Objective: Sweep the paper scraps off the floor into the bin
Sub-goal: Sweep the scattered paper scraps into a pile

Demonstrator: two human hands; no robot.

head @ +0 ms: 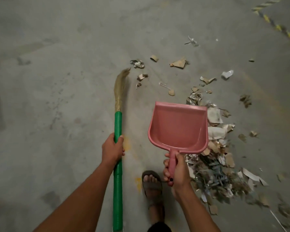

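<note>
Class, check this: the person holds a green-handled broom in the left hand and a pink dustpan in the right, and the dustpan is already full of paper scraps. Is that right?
Not quite. The head view shows the dustpan is empty; the paper scraps lie on the floor beside it. The rest holds: left hand grips the broom, right hand the dustpan.

Broom (117, 148) in the left hand (113, 149); dustpan (178, 127) in the right hand (176, 169); scrap pile (214, 158) just right of it.
</note>
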